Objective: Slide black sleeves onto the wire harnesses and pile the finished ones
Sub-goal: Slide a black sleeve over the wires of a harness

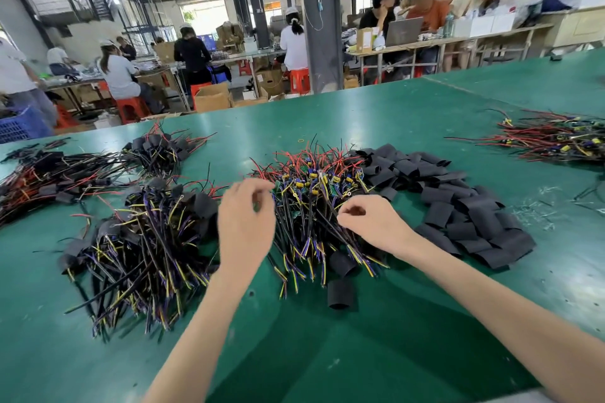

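A heap of bare wire harnesses [314, 193] with red, yellow and purple leads lies in the middle of the green table [327, 353]. To its right spreads a pile of flat black sleeves [458, 206]. Two loose black sleeves [341, 294] lie at the heap's near edge. On the left sits a pile of sleeved harnesses [147, 239]. My left hand [245, 222] hovers at the heap's left edge, fingers loosely curled, holding nothing that I can see. My right hand [370, 222] rests on the heap with curled fingers; whether it pinches a wire is unclear.
More sleeved harnesses [65, 173] lie at the far left, and another bundle [160, 147] sits behind them. A separate heap of bare harnesses [556, 137] lies at the far right. Wire scraps [537, 209] dot the table's right side. People work at benches beyond the table.
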`<state>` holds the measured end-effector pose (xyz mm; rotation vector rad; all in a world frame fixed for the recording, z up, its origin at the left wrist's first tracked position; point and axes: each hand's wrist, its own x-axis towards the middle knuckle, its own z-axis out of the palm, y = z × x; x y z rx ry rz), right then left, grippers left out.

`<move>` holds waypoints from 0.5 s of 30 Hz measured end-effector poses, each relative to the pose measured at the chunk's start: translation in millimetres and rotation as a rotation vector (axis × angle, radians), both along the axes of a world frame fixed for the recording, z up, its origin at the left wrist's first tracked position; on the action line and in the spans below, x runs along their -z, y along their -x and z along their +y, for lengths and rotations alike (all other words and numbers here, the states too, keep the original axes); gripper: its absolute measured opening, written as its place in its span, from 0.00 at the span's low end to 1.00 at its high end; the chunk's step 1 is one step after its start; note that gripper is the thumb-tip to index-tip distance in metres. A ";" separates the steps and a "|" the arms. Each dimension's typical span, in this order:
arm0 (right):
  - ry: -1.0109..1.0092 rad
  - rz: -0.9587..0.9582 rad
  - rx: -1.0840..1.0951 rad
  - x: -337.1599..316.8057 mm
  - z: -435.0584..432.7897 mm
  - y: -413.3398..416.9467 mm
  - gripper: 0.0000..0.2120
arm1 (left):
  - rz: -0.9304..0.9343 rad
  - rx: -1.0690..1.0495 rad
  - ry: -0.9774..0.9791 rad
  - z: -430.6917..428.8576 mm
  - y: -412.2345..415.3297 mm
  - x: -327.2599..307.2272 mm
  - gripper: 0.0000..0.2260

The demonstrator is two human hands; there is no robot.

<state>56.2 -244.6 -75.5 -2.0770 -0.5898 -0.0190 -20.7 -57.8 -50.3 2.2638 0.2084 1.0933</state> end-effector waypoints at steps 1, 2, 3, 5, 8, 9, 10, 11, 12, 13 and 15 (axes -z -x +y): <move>-0.059 0.031 -0.011 -2.0 -0.3 0.2 0.05 | 0.081 0.052 0.110 -9.8 -3.3 0.9 0.07; -0.116 0.060 -0.035 -4.0 -0.8 1.2 0.06 | 0.159 0.106 0.251 -18.0 -7.5 1.2 0.06; -0.167 0.088 -0.073 -6.1 -1.3 2.7 0.08 | 0.222 0.173 0.435 -24.5 -13.3 0.3 0.06; -0.222 0.143 -0.180 -9.9 -2.3 7.7 0.10 | 0.321 0.315 0.844 -32.3 -27.1 -5.4 0.11; -0.163 0.163 -0.359 -10.2 -2.6 15.3 0.09 | 0.409 0.555 1.305 -31.7 -42.3 -17.8 0.18; -0.130 0.154 -0.400 -9.2 -2.4 16.7 0.08 | 0.404 0.610 1.423 -29.8 -45.4 -21.1 0.16; -0.107 0.151 -0.428 -8.3 -2.4 18.0 0.06 | 0.391 0.639 1.503 -27.9 -47.3 -24.5 0.13; -0.102 0.154 -0.443 -7.8 -2.6 18.7 0.05 | 0.382 0.645 1.532 -26.3 -48.6 -28.2 0.11; -0.114 0.156 -0.441 -8.0 -3.2 18.8 0.04 | 0.376 0.636 1.524 -24.1 -48.3 -32.2 0.10; -0.131 0.145 -0.414 -8.7 -4.1 17.8 0.05 | 0.370 0.622 1.499 -21.4 -47.1 -36.6 0.10; -0.146 0.072 -0.283 -11.6 -8.2 12.2 0.09 | 0.362 0.603 1.439 -12.3 -42.4 -46.9 0.09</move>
